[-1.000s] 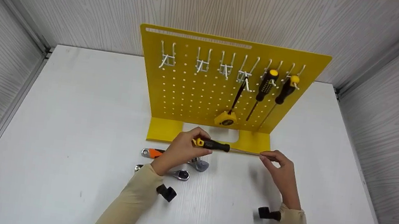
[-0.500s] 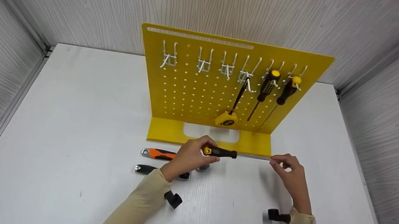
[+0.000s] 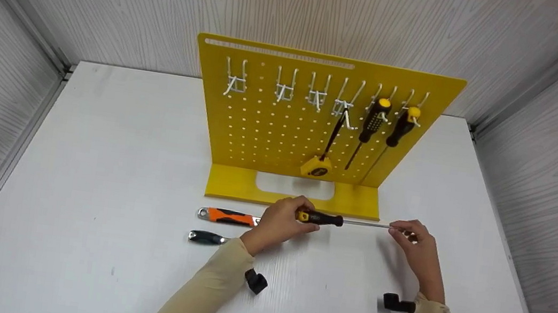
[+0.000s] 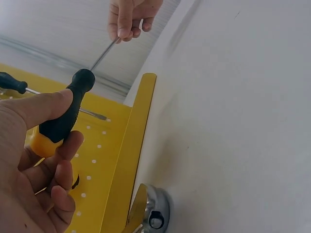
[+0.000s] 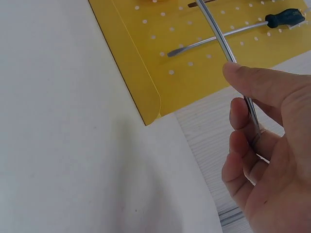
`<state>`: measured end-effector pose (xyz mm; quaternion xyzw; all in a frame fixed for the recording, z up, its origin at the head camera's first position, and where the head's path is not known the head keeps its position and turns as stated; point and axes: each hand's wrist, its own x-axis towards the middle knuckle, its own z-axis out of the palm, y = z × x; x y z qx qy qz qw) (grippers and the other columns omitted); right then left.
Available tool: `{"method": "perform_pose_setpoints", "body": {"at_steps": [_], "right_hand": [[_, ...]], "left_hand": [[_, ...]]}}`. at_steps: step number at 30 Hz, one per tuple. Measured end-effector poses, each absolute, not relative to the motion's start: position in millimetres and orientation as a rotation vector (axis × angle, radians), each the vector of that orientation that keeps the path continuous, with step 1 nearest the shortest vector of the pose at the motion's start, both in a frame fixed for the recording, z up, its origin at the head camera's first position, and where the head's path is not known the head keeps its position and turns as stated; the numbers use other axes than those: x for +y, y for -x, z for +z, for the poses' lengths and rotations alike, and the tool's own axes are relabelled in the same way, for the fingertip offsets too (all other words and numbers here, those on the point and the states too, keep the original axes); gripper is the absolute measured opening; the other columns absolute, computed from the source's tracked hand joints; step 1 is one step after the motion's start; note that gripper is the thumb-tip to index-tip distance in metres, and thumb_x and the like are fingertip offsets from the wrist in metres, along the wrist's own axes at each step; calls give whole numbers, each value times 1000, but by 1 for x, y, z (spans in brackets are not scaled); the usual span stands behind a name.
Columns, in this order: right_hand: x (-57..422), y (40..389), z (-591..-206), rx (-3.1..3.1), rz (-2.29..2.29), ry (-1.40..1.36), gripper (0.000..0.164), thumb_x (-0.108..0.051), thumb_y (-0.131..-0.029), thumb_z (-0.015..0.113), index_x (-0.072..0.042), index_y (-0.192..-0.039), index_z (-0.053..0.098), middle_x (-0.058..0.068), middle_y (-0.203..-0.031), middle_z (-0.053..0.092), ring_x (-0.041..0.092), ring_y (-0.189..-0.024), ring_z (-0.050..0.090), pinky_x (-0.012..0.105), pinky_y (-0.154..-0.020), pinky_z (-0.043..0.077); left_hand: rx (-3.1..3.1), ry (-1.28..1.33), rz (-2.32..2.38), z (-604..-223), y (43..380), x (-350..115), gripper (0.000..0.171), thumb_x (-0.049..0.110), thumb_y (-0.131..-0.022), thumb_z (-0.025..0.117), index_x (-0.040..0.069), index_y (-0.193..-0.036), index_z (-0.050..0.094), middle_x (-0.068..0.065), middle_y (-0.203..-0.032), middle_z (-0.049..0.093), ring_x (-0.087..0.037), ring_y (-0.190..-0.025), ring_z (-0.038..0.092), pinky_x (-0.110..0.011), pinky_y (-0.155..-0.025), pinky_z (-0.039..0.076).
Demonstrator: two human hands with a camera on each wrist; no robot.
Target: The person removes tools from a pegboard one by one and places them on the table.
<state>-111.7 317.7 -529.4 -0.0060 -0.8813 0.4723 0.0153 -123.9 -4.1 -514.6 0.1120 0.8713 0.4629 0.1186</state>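
A screwdriver with a black and yellow handle and a thin metal shaft lies crosswise between the two hands, in front of the pegboard's base. My left hand pinches the yellow end of its handle between thumb and fingers. At the other end, my right hand pinches the shaft near the tip, which the right wrist view shows running in against the curled fingers. Behind stands the yellow pegboard with white hooks. Two screwdrivers and a yellow tape measure hang from its right half.
On the white table, left of the left forearm, lie an orange-handled adjustable wrench and a black-handled ratchet, both partly covered by the arm. Bare hooks project from the board's left half. Wood-grain walls enclose the table.
Both hands have moved right and slightly toward the person, carrying the screwdriver between them. More of the wrench's orange handle shows now, while the left arm covers the wrench's head and the ratchet's head.
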Motion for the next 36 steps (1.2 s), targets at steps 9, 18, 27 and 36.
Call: {"method": "perform_pose_setpoints", "body": {"at_steps": [9,18,27,36], "right_hand": [[329,113,-539,-2828,1450,147,28,-33,-91,66,-10,-107,70,-9,-95,61,5,-88,51,17,-75,41],[333,112,-548,-2961,1418,267,34,-39,-91,65,-12,-112,67,-2,-101,62,12,-91,50,21,-76,42],[335,113,-553,-3017,1315,244,26,-28,-94,63,-10,-111,68,8,-110,61,13,-92,50,18,-76,43],[335,114,-554,-3071,1300,269,23,-21,-94,63,-6,-111,69,10,-113,58,19,-97,48,20,-79,42]], "left_hand": [[2604,-360,1258,-522,127,5,36,38,-79,78,18,-108,70,0,-102,69,-15,-92,60,-32,-78,46],[2752,-477,1043,-531,127,11,32,36,-80,77,16,-105,72,1,-106,69,-16,-97,60,-33,-78,50],[2749,-491,968,-537,126,16,28,34,-80,77,17,-102,72,2,-96,68,-14,-89,60,-31,-71,48],[2738,-469,978,-543,126,18,25,32,-78,78,18,-97,72,3,-89,66,-11,-79,56,-28,-64,43]]}}
